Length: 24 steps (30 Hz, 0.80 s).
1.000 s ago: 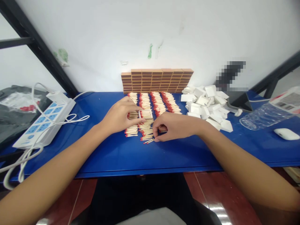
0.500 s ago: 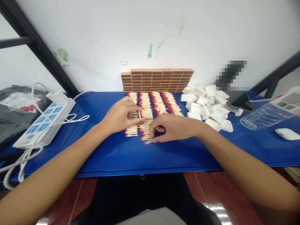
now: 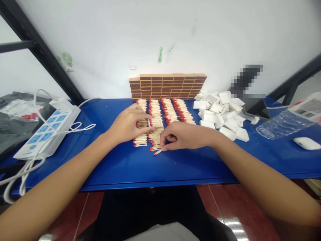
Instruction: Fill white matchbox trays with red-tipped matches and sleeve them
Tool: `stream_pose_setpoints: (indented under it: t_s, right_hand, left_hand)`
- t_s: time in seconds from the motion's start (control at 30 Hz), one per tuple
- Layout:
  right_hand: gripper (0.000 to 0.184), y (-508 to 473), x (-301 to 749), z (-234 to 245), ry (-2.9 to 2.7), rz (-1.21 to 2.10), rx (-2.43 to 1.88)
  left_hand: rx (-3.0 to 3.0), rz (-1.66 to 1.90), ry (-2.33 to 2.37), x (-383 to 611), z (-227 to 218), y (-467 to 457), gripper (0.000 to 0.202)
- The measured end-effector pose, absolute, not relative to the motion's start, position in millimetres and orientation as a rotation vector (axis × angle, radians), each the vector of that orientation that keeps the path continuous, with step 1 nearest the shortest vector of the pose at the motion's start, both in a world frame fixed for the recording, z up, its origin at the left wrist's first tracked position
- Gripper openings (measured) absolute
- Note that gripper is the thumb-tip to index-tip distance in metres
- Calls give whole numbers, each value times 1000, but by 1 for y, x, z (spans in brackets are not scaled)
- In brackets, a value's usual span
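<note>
Several rows of red-tipped matches [image 3: 168,112] lie on the blue table [image 3: 120,167]. My left hand [image 3: 129,124] grips a small white matchbox tray [image 3: 155,122] between thumb and fingers, over the second row from the left. Matches lie inside that tray. At the near end of the same row, my right hand [image 3: 184,135] has thumb and forefinger pinched on matches [image 3: 157,152] whose red heads point left. Its palm and remaining fingers are curled, partly hidden from me.
Behind the rows, a stack of brown matchboxes [image 3: 168,87] stands against the wall. A heap of white trays [image 3: 220,112] is to the right, then a phone [image 3: 257,107], plastic bottle [image 3: 283,125] and white earphone case [image 3: 307,143]. A power strip [image 3: 50,130] with cables occupies the left.
My right thumb and forefinger have drawn closer together, and the loose matches at their tips are now gathered into a tighter bunch. My left hand and the tray stay put.
</note>
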State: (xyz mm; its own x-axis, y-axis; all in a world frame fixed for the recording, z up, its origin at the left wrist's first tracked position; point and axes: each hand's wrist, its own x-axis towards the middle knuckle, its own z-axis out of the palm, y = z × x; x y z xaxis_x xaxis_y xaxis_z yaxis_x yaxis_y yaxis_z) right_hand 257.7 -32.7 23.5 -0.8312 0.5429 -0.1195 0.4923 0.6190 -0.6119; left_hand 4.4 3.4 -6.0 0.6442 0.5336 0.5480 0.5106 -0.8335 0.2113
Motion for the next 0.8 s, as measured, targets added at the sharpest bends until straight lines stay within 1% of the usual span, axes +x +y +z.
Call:
stream_pose_setpoints:
  t_s: [0.23,0.47,0.63,0.8]
  right_hand:
    - [19,-29,261,23,-2530,989,-937]
    - [21,-22,261,20,-2314,739,-1110]
    - [18,-16,262,14,-2244,555,-1173]
    - [16,-14,262,11,-2279,532,-1206]
  left_hand:
    - [2827,950,877,4,-6,4,42]
    - [2797,950,889,5,-4,3,42]
    - [2809,974,859,5,-4,1,43]
    - [2808,981,843,5,-4,2,43]
